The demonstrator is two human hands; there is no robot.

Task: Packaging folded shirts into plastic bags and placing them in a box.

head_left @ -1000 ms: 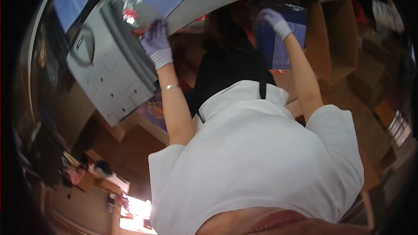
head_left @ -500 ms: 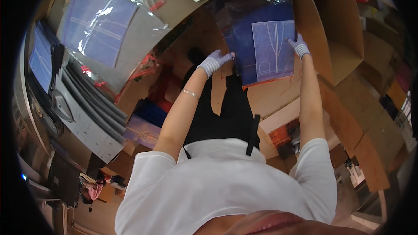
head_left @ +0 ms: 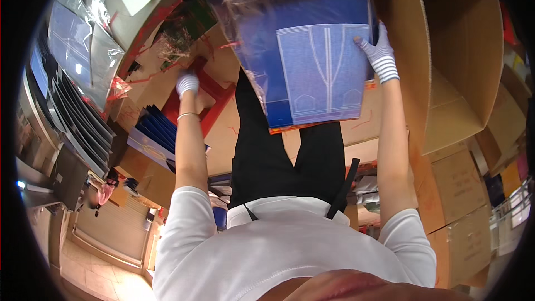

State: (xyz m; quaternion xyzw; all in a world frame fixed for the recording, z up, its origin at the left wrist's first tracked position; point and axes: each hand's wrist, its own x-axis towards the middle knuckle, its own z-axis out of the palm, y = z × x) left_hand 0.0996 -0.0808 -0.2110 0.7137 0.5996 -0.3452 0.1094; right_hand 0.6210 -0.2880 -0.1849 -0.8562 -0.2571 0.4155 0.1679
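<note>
Packet [head_left: 324, 72], flat, blue and rectangular in clear plastic film, at 1 o'clock beyond black cloth trousers [head_left: 284, 170].
At 2 o'clock the striped-gloved right hand [head_left: 379, 56] pinches its right edge, near an open brown cardboard box [head_left: 460, 50]; it looks light, stiffish, slippery (better held over the contents than the loose film). At 10 o'clock, the pale-gloved left hand [head_left: 188, 83] is too blurred to tell its grip, near a red stool-like object [head_left: 222, 100].

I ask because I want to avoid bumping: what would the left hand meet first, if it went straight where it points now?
Probably the crumpled clear plastic ahead of the left hand in the picture, though blur and unclear depth leave this uncertain.
</note>
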